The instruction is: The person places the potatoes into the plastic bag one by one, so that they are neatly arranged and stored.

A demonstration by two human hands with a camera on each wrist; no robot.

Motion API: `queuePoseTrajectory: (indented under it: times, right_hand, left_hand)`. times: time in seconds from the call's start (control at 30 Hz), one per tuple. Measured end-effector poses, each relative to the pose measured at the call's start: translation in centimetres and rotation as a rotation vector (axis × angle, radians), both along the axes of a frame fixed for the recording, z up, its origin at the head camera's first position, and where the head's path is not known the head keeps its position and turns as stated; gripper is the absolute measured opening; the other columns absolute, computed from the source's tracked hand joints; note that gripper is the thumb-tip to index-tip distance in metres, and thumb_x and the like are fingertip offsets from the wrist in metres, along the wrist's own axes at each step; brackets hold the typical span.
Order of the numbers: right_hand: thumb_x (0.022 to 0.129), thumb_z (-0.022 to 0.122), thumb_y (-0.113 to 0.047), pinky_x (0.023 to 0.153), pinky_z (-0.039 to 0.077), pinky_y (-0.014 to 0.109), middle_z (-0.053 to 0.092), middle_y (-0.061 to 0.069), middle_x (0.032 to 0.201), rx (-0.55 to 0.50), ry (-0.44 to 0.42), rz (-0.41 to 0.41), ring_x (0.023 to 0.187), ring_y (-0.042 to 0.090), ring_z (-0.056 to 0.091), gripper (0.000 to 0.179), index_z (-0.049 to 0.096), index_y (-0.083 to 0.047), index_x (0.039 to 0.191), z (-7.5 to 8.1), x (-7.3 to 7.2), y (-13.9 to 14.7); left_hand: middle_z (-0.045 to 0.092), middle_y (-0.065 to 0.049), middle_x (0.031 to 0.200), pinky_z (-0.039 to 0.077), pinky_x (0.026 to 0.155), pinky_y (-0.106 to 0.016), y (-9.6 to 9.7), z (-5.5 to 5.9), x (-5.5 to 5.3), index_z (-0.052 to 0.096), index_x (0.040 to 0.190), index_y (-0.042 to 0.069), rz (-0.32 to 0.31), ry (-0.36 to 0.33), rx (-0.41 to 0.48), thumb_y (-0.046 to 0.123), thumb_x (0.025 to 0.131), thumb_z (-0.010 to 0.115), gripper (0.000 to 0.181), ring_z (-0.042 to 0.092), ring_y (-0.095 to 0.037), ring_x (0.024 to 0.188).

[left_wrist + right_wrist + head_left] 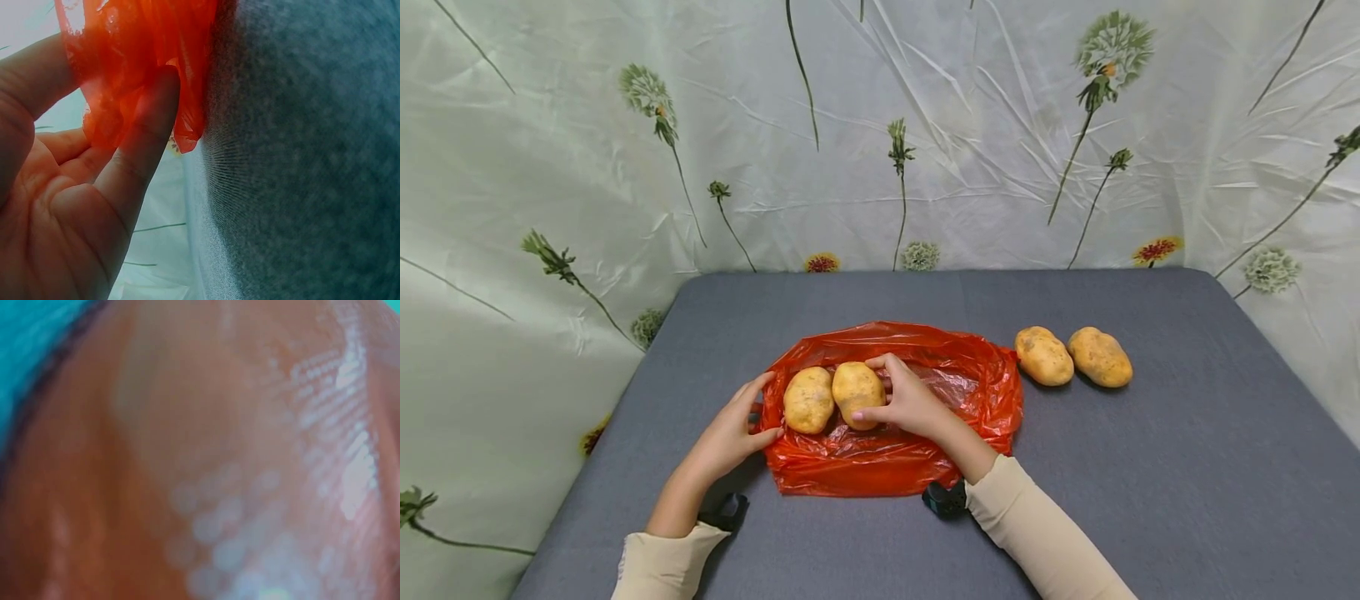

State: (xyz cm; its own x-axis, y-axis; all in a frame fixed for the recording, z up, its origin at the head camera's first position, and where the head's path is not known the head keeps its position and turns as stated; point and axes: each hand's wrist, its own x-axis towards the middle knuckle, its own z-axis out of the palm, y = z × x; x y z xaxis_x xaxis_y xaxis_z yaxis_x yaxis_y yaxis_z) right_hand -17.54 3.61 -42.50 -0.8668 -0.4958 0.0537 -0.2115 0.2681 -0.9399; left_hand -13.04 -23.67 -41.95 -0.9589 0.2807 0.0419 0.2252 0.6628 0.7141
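A red plastic bag (891, 477) lies spread on the table with its mouth wide. Two potatoes sit side by side in it: a left potato (808, 401) and a right potato (858, 395). My right hand (910, 402) grips the right potato, thumb at its near side and fingers at its far side. At the bag's left edge, my left hand (727, 433) holds the gathered film between thumb and fingers. The left wrist view shows the thin red film (119, 56) partly covering those fingertips. Blurred, shiny bag film (250, 456) fills the right wrist view.
Right of the bag, two more potatoes lie together on the grey table (1150, 483): one potato (1044, 357) close to the bag's edge, another potato (1101, 357) beside it. A pale flowered curtain (985, 133) hangs behind the table and along its sides.
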Motion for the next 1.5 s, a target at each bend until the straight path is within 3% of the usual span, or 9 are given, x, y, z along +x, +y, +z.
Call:
queuePoseTrajectory:
  times: [0.2, 0.53, 0.8, 1.03, 1.33, 1.5]
  right_hand:
    - [0.071, 0.078, -0.021, 0.076, 0.047, 0.026, 0.041, 0.012, 0.118, 0.073, 0.024, -0.011, 0.101, 0.022, 0.052, 0.068, 0.038, -0.005, 0.123, 0.0, 0.1, -0.2]
    - [0.072, 0.076, -0.026, 0.084, 0.045, 0.034, 0.037, 0.013, 0.126, 0.054, 0.010, -0.018, 0.108, 0.025, 0.048, 0.075, 0.034, -0.006, 0.131, 0.5, 0.3, 0.5]
    - [0.073, 0.076, -0.021, 0.091, 0.040, 0.039, 0.038, 0.015, 0.128, 0.042, 0.132, -0.015, 0.113, 0.030, 0.044, 0.074, 0.034, -0.003, 0.131, 0.9, 0.3, 1.7]
    - [0.074, 0.074, -0.025, 0.093, 0.036, 0.043, 0.040, 0.008, 0.130, 0.069, 0.266, -0.028, 0.118, 0.025, 0.040, 0.072, 0.035, -0.010, 0.133, 2.8, 0.6, 3.0]
    - [0.074, 0.073, -0.008, 0.094, 0.036, 0.041, 0.040, 0.016, 0.130, -0.006, 0.345, -0.048, 0.116, 0.030, 0.042, 0.071, 0.034, -0.004, 0.133, 4.5, 0.7, 5.7]
    - [0.076, 0.071, -0.005, 0.096, 0.033, 0.042, 0.039, 0.015, 0.132, 0.010, 0.375, -0.090, 0.118, 0.030, 0.040, 0.068, 0.033, -0.001, 0.133, 5.2, 0.8, 7.7]
  left_hand:
    - [0.035, -0.021, 0.129, 0.050, 0.071, -0.039, 0.0, 0.1, 0.0, 0.026, 0.138, 0.005, 0.006, 0.001, -0.007, 0.006, 0.075, 0.072, 0.078, 0.048, -0.036, 0.101]
    - [0.035, -0.021, 0.129, 0.051, 0.070, -0.039, 0.0, 0.0, 0.0, 0.026, 0.138, 0.005, 0.007, -0.003, -0.012, 0.008, 0.075, 0.072, 0.078, 0.048, -0.036, 0.101]
    - [0.034, -0.021, 0.129, 0.050, 0.070, -0.039, -0.1, 0.0, 0.0, 0.026, 0.138, 0.005, 0.002, -0.013, 0.012, 0.008, 0.076, 0.072, 0.078, 0.047, -0.036, 0.101]
    - [0.034, -0.021, 0.130, 0.050, 0.071, -0.040, -0.1, 0.0, 0.0, 0.026, 0.138, 0.005, 0.004, -0.011, 0.011, 0.007, 0.075, 0.072, 0.077, 0.047, -0.037, 0.101]
    - [0.033, -0.021, 0.131, 0.050, 0.071, -0.040, -0.2, 0.0, 0.0, 0.026, 0.138, 0.006, 0.011, -0.017, 0.009, 0.009, 0.075, 0.072, 0.078, 0.047, -0.037, 0.102]
    - [0.033, -0.021, 0.131, 0.050, 0.071, -0.039, -0.1, -0.1, 0.1, 0.026, 0.138, 0.006, 0.009, -0.008, 0.005, 0.008, 0.075, 0.073, 0.078, 0.048, -0.036, 0.101]
